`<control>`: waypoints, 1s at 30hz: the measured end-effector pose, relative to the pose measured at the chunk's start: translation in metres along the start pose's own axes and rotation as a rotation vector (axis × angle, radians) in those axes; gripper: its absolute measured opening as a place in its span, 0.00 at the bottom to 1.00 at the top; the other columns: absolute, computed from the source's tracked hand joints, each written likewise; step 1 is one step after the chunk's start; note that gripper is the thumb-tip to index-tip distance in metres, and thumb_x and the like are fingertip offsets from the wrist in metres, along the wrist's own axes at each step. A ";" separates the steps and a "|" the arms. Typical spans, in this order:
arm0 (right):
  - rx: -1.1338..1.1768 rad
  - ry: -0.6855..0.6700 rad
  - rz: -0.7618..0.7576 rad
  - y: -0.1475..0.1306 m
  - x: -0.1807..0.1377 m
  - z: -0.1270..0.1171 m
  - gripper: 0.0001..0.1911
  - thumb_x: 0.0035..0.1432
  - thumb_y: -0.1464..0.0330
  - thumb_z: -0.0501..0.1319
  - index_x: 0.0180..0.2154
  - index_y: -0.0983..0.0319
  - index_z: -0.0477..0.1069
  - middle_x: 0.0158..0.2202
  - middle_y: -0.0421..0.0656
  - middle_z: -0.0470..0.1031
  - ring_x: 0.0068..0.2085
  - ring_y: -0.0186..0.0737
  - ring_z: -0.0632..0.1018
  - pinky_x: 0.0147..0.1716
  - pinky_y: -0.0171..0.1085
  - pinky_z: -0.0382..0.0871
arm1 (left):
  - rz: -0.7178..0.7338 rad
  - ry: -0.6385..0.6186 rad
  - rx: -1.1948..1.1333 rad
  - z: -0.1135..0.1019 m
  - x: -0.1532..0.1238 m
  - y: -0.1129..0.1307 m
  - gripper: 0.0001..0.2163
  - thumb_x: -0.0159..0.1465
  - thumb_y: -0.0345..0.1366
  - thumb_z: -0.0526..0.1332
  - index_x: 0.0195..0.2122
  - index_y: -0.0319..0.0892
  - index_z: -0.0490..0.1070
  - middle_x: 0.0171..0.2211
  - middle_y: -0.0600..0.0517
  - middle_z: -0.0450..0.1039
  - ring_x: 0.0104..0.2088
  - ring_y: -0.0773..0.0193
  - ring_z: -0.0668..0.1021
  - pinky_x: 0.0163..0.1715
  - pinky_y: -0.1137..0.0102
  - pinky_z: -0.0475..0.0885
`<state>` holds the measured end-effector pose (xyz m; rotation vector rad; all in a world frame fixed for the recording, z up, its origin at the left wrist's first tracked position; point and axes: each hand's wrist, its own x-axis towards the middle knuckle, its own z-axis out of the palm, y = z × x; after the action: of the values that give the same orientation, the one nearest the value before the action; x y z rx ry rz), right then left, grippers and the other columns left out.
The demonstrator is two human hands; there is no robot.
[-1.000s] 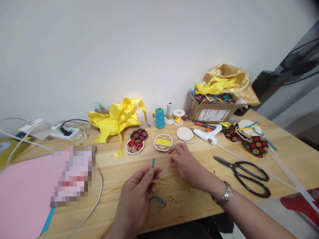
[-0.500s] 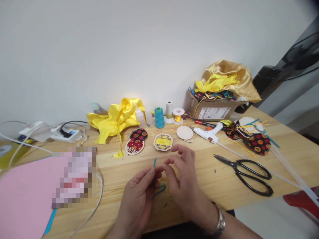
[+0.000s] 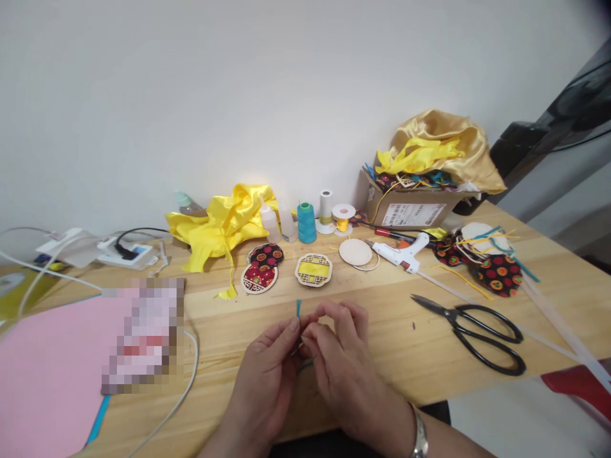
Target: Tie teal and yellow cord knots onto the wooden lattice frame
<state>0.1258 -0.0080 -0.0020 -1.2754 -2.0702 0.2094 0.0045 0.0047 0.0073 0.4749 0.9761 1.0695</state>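
A short end of teal cord (image 3: 298,308) sticks up from between the thumb and fingers of my left hand (image 3: 270,369), which is closed on it. My right hand (image 3: 341,356) is against the left one, its thumb and index finger pinched at the same cord just below the raised end. More of the cord shows under the hands, partly covered by the fingers. Beyond them on the table lie a wooden lattice ornament (image 3: 313,271) with yellow fabric and a gourd-shaped ornament (image 3: 260,277) in dark red patterned fabric.
Black-handled scissors (image 3: 470,331) lie to the right, below a white glue gun (image 3: 398,254). Along the wall stand a teal thread spool (image 3: 306,222), yellow fabric (image 3: 219,222) and a filled cardboard box (image 3: 408,207). A pink sheet (image 3: 52,362) and a white cable (image 3: 188,375) lie left.
My right hand has moved left and closed in on the left hand, its fingers now pinched at the cord. The loop of cord below is now mostly covered.
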 end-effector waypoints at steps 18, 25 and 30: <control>-0.004 -0.053 -0.017 0.001 -0.006 0.003 0.10 0.60 0.77 0.49 0.41 0.63 0.65 0.47 0.49 0.64 0.51 0.46 0.62 0.51 0.49 0.58 | 0.004 -0.043 -0.105 -0.001 0.001 -0.003 0.05 0.57 0.33 0.62 0.29 0.38 0.76 0.28 0.50 0.75 0.30 0.66 0.74 0.33 0.73 0.68; -0.034 -0.044 -0.017 0.000 -0.007 0.006 0.10 0.60 0.77 0.49 0.42 0.64 0.66 0.49 0.49 0.63 0.52 0.47 0.62 0.52 0.48 0.57 | 0.028 -0.050 -0.162 -0.005 0.003 -0.007 0.05 0.58 0.31 0.61 0.28 0.36 0.74 0.27 0.51 0.72 0.28 0.70 0.71 0.30 0.76 0.67; 0.018 -0.093 -0.021 -0.001 -0.009 0.003 0.11 0.61 0.76 0.48 0.42 0.64 0.66 0.47 0.49 0.64 0.51 0.45 0.63 0.53 0.47 0.56 | 0.036 -0.034 -0.152 -0.004 0.003 -0.006 0.04 0.56 0.32 0.63 0.27 0.37 0.74 0.27 0.52 0.70 0.27 0.69 0.70 0.29 0.76 0.67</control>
<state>0.1254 -0.0156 -0.0079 -1.2538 -2.1546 0.2823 0.0045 0.0041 -0.0009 0.3860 0.8517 1.1545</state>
